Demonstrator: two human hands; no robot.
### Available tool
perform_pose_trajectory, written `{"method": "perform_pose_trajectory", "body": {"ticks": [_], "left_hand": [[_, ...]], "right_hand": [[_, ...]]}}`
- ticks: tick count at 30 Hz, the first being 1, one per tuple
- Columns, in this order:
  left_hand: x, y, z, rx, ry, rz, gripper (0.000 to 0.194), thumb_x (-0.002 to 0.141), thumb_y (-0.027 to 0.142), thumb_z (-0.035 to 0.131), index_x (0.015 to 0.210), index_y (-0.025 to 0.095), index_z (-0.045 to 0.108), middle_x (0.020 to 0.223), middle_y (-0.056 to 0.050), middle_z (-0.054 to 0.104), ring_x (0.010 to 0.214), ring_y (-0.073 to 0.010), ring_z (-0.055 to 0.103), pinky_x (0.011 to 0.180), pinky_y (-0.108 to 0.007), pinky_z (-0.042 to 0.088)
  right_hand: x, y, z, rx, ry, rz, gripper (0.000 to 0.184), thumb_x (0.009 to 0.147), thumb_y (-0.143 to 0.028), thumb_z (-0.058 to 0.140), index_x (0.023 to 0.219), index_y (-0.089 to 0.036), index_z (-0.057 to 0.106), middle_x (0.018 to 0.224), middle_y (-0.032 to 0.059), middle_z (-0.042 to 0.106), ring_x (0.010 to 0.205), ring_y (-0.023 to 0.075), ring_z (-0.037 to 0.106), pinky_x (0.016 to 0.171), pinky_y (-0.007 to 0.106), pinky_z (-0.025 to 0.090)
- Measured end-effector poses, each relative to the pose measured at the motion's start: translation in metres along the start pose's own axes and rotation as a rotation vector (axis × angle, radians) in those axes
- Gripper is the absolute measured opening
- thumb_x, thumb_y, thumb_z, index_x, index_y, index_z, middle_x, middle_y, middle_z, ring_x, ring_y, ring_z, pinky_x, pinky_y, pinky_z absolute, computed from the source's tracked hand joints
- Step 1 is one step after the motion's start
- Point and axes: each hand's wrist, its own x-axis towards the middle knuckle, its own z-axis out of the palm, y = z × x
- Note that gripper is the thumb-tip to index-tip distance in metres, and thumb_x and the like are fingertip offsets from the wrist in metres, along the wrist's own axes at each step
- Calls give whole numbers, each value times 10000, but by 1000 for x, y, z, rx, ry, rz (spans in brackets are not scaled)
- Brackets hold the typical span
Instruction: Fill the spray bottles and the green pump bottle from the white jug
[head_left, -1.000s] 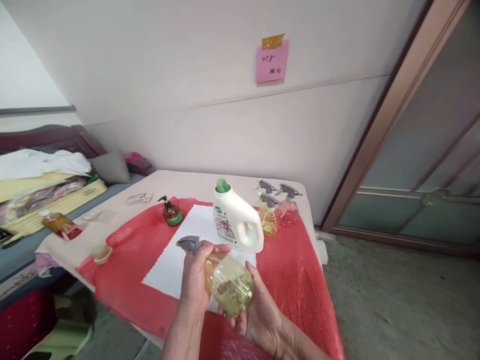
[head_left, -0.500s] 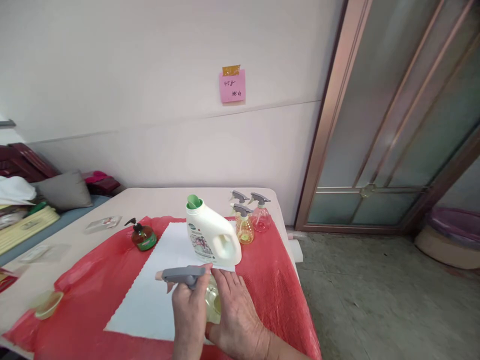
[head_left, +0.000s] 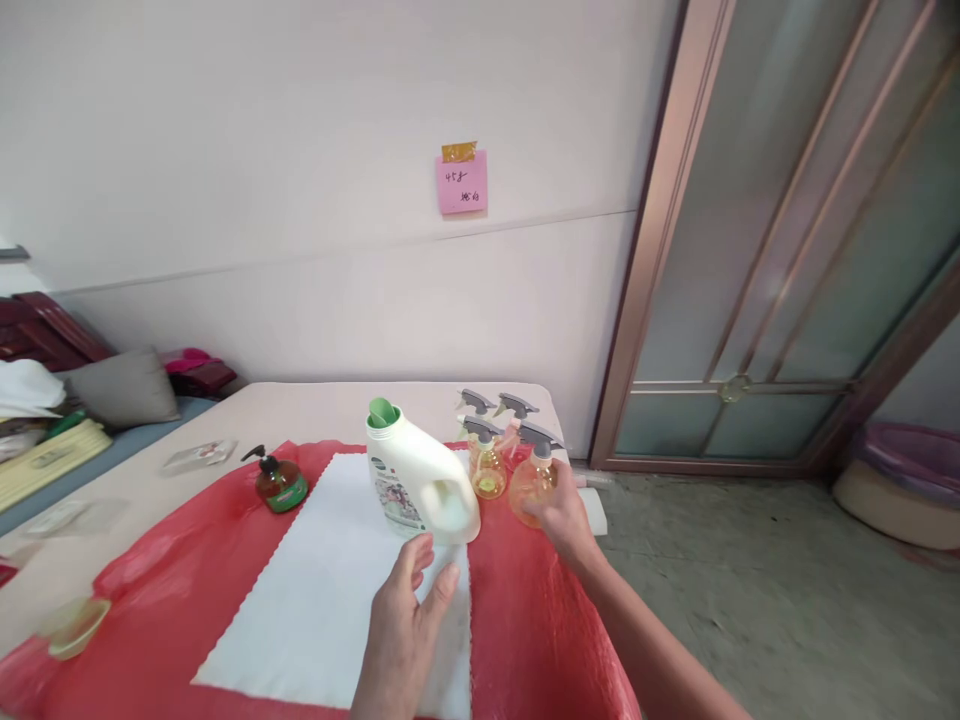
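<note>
My right hand point(head_left: 564, 508) is wrapped round the body of a clear spray bottle point(head_left: 529, 484) with a grey trigger head, at the right side of the table. Close by on its left is another spray bottle point(head_left: 490, 472), yellowish, and more grey trigger heads point(head_left: 516, 405) show behind. My left hand point(head_left: 409, 615) hovers over the white cloth point(head_left: 300, 610), fingers and thumb apart, holding nothing. Just beyond it stands a cream detergent jug point(head_left: 420, 480), uncapped, with green in its mouth.
A brown pump bottle point(head_left: 279, 482) with a green label stands on the red plastic sheet point(head_left: 180, 590). A small yellowish dish point(head_left: 79, 630) lies at the lower left. Clear packets point(head_left: 199, 456) rest on the pale table. A pink note point(head_left: 461, 184) is taped to the wall.
My right hand has carried the spray bottle from the front of the cloth to the other spray bottles at the right. My left hand has let go of it and opened.
</note>
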Motion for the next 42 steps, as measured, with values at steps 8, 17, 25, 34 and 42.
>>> {"method": "perform_pose_trajectory", "body": {"ticks": [8, 17, 25, 34, 42], "left_hand": [[2, -9, 3, 203, -18, 10, 552, 785, 617, 567, 1139, 199, 639, 1135, -148, 687, 1099, -301, 623, 950, -423, 473], [5, -8, 0, 313, -31, 53, 521, 821, 599, 513, 1130, 199, 638, 1127, -137, 695, 1074, -284, 642, 911, -388, 501], [5, -5, -6, 300, 3, 73, 477, 822, 560, 505, 1078, 186, 655, 1120, -140, 699, 1066, -274, 644, 915, -378, 500], [19, -15, -25, 202, 161, 44, 375, 757, 543, 577, 909, 218, 687, 1009, -117, 730, 946, -285, 669, 866, -394, 501], [31, -31, -51, 128, 328, 4, 311, 789, 481, 564, 769, 195, 683, 760, -58, 707, 770, -243, 658, 729, -326, 492]], "right_hand": [[35, 50, 20, -60, 71, 96, 709, 567, -328, 670, 1243, -172, 528, 1176, 123, 582, 1058, 303, 579, 921, 461, 458], [39, 53, 6, 19, 120, 156, 774, 515, -280, 674, 1273, -216, 527, 1311, 124, 572, 1265, 335, 479, 1055, 470, 373], [23, 4, -2, 198, 304, 196, 511, 676, -369, 569, 1149, -183, 520, 1107, 109, 619, 1025, 251, 605, 880, 376, 493], [-51, -61, 30, 175, 60, 16, 178, 733, -348, 548, 871, -237, 566, 794, 5, 614, 763, 206, 577, 714, 324, 461], [-77, -68, 44, -5, -112, 17, 291, 675, -424, 557, 562, -271, 337, 496, -36, 425, 533, 183, 403, 560, 302, 280]]}}
